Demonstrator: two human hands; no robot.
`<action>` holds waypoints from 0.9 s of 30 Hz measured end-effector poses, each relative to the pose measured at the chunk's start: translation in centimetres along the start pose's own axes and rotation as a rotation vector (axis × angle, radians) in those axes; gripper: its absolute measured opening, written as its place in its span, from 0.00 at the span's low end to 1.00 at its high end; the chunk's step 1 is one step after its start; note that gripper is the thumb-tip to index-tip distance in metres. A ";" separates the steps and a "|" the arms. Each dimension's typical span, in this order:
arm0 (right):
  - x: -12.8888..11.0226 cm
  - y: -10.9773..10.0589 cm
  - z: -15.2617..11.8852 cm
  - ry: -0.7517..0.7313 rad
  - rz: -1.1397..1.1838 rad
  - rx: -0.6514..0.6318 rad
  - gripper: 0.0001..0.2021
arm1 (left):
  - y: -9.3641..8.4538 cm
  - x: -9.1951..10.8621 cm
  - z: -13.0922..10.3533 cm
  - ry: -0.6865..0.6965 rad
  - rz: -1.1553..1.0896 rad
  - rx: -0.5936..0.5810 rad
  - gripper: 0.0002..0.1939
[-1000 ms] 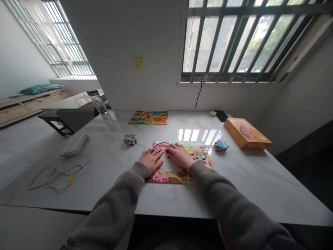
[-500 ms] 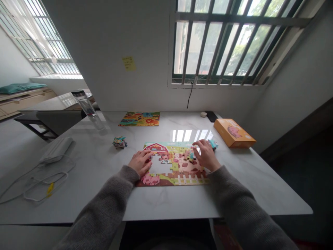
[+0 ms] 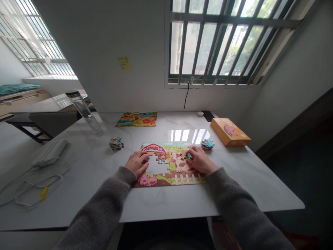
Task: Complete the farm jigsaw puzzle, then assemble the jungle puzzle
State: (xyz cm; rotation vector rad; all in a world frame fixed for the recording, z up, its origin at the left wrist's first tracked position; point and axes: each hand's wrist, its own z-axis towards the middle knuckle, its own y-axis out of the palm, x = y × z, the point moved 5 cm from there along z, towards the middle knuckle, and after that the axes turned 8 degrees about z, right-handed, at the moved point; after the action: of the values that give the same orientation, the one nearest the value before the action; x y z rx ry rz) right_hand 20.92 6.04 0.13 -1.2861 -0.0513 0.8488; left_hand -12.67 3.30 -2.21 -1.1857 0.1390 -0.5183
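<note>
At far left from my remote post, one white adapter lies on one white marbled table, its white cable looped and carrying one yellow tag. Beyond it stands one clear bottle with a dark lid.

Next comes the first of two stacks of puzzle pieces, the left stack, its pieces too small for me to count. One yellow note hangs on the wall above one colorful animal picture, lying flat.

At center, my left hand rests palm down at the left edge of one partly assembled farm puzzle, fingers extended and slightly apart. The puzzle, flat near the table's front edge, shows one large gap left of middle.

My right hand bends its narrowed fingers over loose pieces on the puzzle's right side; whether it grips one, I cannot tell.

Beyond are one small white object, one flat black object, the right stack and one orange box.
</note>
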 end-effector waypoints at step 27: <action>0.1 -0.6 0.0 0.058 0.001 0.016 0.10 | -1.2 0.9 0.3 0.044 -0.059 0.021 0.17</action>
State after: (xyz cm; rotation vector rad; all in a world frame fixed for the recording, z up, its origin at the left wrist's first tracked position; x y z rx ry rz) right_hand 21.26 6.07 0.59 -1.2954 0.0018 0.8104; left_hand -12.10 2.82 -0.79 -1.1605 0.1363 -0.5971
